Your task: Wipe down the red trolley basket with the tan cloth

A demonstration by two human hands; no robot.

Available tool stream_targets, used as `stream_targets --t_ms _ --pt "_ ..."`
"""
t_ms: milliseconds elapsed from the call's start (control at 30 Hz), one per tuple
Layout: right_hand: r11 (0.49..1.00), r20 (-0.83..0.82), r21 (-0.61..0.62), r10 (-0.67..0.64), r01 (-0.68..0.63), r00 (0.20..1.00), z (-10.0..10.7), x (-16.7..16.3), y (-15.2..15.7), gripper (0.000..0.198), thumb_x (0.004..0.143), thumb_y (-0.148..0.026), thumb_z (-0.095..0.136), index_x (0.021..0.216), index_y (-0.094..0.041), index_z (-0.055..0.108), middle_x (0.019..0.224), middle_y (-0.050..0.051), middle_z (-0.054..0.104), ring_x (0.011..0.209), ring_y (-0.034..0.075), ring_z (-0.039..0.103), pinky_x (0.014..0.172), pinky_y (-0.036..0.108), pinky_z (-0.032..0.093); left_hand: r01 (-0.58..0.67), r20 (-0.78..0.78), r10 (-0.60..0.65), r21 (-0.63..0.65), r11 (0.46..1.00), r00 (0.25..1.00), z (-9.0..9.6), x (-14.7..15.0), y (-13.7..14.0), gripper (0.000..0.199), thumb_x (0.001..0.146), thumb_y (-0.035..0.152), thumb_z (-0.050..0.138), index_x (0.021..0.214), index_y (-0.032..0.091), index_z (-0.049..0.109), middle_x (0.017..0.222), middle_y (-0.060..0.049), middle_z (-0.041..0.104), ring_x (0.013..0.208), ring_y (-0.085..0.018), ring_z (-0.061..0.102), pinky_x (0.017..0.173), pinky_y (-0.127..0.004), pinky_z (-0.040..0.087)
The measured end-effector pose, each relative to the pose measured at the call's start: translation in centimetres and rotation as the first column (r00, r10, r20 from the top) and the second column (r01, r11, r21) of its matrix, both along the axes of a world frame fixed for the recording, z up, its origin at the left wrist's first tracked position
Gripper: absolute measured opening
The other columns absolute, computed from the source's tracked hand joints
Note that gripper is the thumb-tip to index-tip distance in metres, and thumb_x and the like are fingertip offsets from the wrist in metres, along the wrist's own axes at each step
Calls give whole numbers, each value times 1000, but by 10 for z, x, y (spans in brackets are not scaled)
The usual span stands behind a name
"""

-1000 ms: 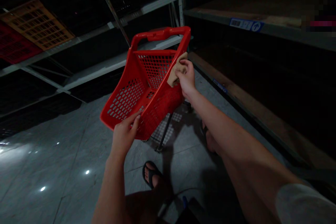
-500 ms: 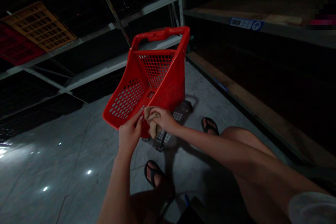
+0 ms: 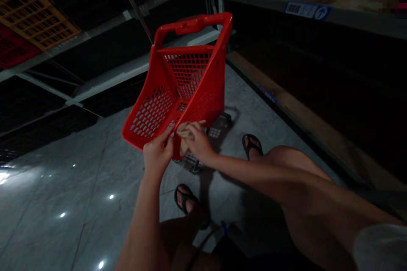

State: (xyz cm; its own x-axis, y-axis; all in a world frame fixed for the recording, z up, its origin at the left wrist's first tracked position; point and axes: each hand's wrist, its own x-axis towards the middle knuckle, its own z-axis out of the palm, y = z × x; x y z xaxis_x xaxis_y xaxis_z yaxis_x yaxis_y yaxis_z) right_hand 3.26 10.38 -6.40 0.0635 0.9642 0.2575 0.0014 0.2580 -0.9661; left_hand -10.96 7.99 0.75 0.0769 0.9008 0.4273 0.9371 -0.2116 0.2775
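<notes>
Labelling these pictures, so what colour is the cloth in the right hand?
Tan cloth, in the right hand; best seen in the head view.

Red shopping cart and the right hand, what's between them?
In the head view, a tan cloth lies between them: the right hand holds it by the red shopping cart's near side.

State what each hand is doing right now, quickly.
Left hand: closed on the red shopping cart.
Right hand: closed, holding a tan cloth.

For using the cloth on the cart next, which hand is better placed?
Probably the right hand: it holds the tan cloth at the red cart, while the left hand grips the cart.
</notes>
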Motion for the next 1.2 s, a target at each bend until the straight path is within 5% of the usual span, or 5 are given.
stream_targets --t_ms 167,467,767,867,1200 --pt "993 -33 -68 89 -91 995 -15 -19 -31 27 63 -2 52 72 -26 59 83 -1 66 89 25 68 87 43 58 -2 18 1 26 1000 1000 -1 2 -1 35 95 37 55 117 24 79 91 -5 82 64 -16 71 62 -25 51" --pt "933 -45 224 -278 281 960 51 50 67 30 75 -3 50 92 -25 62 108 2 64 112 18 61 108 39 49 -18 65 15 37 999 998 -3 5 -2 33 92 34 58 115 25 80 87 -2 82 60 -15 68 63 -25 52" --pt "978 151 177 79 -106 985 -67 -22 -23 26 74 1 54 71 -25 55 73 -3 55 78 16 63 78 30 58 -26 180 12 75 997 984 -12 6 -1 32 94 37 60 117 25 79 93 -2 82 68 -15 72 66 -24 54" --pt "975 123 190 96 -119 988 -81 -28 -22 25 73 1 58 67 -24 57 66 -4 53 73 16 62 74 30 56 -14 183 2 65 998 983 -12 2 -1 32 94 37 59 117 25 79 97 -3 82 73 -16 75 69 -25 55" --pt "921 33 183 -354 343 935 21 35 78 30 78 -4 48 95 -22 64 105 3 61 100 16 62 95 34 56 22 163 -39 105 994 986 -12 7 -3 33 95 33 58 119 23 78 105 -4 81 80 -18 77 74 -27 59"
